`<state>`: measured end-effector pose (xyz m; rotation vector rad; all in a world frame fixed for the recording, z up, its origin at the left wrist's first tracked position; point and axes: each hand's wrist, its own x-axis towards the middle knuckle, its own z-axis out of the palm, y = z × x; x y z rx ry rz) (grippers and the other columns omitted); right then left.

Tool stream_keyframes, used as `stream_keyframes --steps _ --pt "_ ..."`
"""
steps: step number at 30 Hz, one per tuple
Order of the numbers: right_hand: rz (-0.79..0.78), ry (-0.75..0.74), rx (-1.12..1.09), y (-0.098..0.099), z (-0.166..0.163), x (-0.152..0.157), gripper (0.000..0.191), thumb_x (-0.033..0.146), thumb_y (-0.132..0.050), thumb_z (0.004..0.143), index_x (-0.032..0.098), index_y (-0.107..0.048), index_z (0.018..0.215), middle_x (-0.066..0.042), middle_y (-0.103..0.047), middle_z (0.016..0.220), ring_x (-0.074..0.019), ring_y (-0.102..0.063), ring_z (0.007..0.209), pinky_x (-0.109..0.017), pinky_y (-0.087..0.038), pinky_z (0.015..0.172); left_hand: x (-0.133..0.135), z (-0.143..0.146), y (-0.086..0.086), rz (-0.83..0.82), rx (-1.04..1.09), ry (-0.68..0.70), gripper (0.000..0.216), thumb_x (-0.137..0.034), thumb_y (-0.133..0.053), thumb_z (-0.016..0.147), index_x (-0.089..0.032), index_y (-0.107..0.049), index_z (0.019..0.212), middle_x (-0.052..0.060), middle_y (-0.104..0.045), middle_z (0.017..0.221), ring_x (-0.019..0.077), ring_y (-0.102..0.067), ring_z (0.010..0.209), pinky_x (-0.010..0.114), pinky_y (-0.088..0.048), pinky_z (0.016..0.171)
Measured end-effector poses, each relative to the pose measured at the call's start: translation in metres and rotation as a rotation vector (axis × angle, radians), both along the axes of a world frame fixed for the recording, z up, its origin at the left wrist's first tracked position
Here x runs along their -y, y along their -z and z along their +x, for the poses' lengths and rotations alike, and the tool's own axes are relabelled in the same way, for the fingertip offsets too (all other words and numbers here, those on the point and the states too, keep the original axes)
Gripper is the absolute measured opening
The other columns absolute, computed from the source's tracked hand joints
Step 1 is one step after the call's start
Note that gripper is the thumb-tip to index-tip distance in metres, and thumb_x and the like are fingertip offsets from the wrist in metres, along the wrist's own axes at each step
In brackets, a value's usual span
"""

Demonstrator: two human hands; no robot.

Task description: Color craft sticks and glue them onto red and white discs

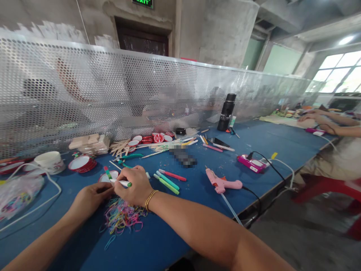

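My right hand [134, 186], with a gold bracelet at the wrist, is closed around a white marker [124, 183] with a green end. My left hand [91, 197] has its fingers pinched close to the marker's tip, at the lower end of a wooden stick [107, 172] coloured red and green. Its grip on the stick is partly hidden. Behind both hands lies a white and red round lid [114, 174]. Just below them spreads a heap of colourful rubber bands [124, 216]. Several markers [167, 182] in green, turquoise and red lie right of my right hand.
A pink glue gun [222, 182] with a cord lies on the blue table [194, 210]. Sticks [90, 143], lids [81, 163], a white cup [50, 162] and a black bottle [226, 113] line the perforated metal divider [98, 94]. Another person's hands [313, 116] are far right.
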<state>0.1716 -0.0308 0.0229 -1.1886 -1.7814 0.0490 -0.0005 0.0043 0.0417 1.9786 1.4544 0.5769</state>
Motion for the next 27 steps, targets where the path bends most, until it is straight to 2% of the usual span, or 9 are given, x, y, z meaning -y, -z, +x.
stream_keyframes --steps 5,10,16,22,27 --pt "0.002 0.038 -0.019 -0.0015 0.0012 0.0013 0.008 0.028 -0.059 0.083 0.022 -0.055 0.079 0.004 -0.069 0.078 -0.0138 -0.062 0.078 -0.03 -0.035 0.09 0.0041 0.0033 -0.004 0.009 -0.005 -0.035 0.053 -0.066 -0.064 0.057 -0.017 -0.074 0.077 0.002 -0.068 0.069 0.0183 -0.055 0.063 0.025 -0.039 0.058" --pt "0.009 -0.004 0.0 0.0003 0.0006 0.0003 0.01 0.031 -0.059 0.084 0.023 -0.055 0.081 0.004 -0.069 0.078 -0.0141 -0.063 0.077 -0.03 -0.035 0.091 0.0034 0.0032 -0.0032 -0.006 -0.002 -0.044 0.055 -0.066 -0.066 0.053 -0.018 -0.075 0.077 0.001 -0.067 0.065 0.0184 -0.054 0.061 0.026 -0.039 0.057" --pt "-0.005 0.047 -0.005 -0.0022 0.0009 0.0014 0.009 0.028 -0.058 0.084 0.022 -0.054 0.078 0.004 -0.069 0.077 -0.0143 -0.063 0.077 -0.03 -0.035 0.089 0.0001 -0.0001 0.0007 0.014 0.002 -0.008 0.052 -0.065 -0.064 0.059 -0.017 -0.074 0.078 0.002 -0.07 0.071 0.019 -0.056 0.066 0.025 -0.04 0.061" --pt "0.009 -0.003 0.023 -0.0005 -0.0005 0.0003 0.009 0.031 -0.058 0.084 0.023 -0.055 0.081 0.004 -0.07 0.08 -0.0139 -0.063 0.079 -0.03 -0.035 0.091 -0.0002 -0.0005 0.0008 0.043 -0.016 -0.031 0.052 -0.065 -0.063 0.058 -0.017 -0.075 0.076 0.003 -0.071 0.072 0.0196 -0.057 0.065 0.026 -0.042 0.06" --pt "-0.008 0.048 0.005 -0.0015 0.0008 0.0005 0.009 0.029 -0.058 0.084 0.023 -0.055 0.079 0.004 -0.068 0.076 -0.014 -0.062 0.077 -0.031 -0.035 0.091 0.0001 -0.0006 0.0014 0.022 -0.013 -0.022 0.05 -0.063 -0.063 0.06 -0.018 -0.074 0.079 0.001 -0.068 0.069 0.0178 -0.054 0.063 0.025 -0.038 0.058"
